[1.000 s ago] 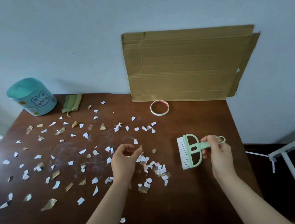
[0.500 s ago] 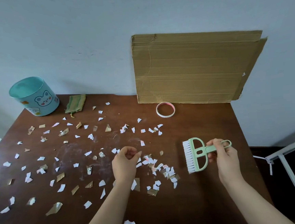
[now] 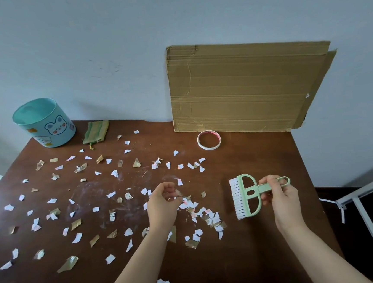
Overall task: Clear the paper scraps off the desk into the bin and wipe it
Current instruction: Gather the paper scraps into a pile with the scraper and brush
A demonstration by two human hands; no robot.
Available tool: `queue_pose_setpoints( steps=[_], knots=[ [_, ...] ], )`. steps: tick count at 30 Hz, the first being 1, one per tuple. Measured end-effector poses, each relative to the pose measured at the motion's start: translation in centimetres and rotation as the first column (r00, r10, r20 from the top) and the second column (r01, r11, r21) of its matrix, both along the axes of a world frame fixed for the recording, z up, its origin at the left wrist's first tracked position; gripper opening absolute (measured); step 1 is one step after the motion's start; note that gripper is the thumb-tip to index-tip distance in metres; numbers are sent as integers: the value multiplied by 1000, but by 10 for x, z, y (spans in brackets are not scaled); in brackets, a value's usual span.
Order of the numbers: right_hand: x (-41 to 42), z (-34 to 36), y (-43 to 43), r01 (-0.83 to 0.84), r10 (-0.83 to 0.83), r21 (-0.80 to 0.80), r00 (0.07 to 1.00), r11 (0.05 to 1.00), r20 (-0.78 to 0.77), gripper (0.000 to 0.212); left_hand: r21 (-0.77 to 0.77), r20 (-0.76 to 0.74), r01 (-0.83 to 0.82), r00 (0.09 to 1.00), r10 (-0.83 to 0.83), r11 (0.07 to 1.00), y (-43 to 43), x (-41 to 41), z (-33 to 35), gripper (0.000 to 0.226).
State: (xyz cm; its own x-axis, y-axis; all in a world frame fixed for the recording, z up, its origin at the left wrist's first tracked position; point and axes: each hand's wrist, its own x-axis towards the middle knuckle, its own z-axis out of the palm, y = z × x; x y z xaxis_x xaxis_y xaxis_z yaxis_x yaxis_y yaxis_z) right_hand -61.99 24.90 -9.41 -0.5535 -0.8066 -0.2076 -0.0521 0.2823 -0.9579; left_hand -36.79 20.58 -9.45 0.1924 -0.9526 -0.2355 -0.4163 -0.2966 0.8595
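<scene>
— What is found at the left of the table (image 3: 258, 254)?

— A teal bin (image 3: 44, 124) printed with a bear is set upright at the back left corner. Just beside it, to the right, a folded green cloth (image 3: 96, 131) is laid by the back edge. White and brownish paper scraps (image 3: 77, 238) are strewn over the left half and the middle.

— And the left grip (image 3: 162, 205)?

— It is held over the middle of the table, fingers curled toward the thumb. Whether a scrap is pinched cannot be told. A denser heap (image 3: 207, 214) of scraps is gathered just to its right, and a single scrap is seen near the front edge.

— What is seen further right?

— A ring of tape (image 3: 209, 139) is laid flat near the back edge, in front of a cardboard sheet (image 3: 244, 86) that is leaned against the wall (image 3: 105, 47). A pale green brush (image 3: 245, 196) is clasped by its handle in the right grip (image 3: 280, 197), toward the right edge. Its white bristles are turned toward the heap. Whether the table is touched by them cannot be told.
</scene>
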Motion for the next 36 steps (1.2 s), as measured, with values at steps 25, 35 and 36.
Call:
queue_pose_setpoints(
  steps=[25,35,36],
  knots=[
    [45,64,-26,-598,550,-32,755,801,-356,23,178,-424,-54,897,127,982,0,-15,9,27],
    [104,59,-37,-730,661,117,523,674,-539,14,203,-819,131,566,95,970,2,-18,23,42],
    [106,59,-38,-713,640,106,541,693,-546,14,213,-831,128,545,111,968,2,-17,24,38]
  ],
)
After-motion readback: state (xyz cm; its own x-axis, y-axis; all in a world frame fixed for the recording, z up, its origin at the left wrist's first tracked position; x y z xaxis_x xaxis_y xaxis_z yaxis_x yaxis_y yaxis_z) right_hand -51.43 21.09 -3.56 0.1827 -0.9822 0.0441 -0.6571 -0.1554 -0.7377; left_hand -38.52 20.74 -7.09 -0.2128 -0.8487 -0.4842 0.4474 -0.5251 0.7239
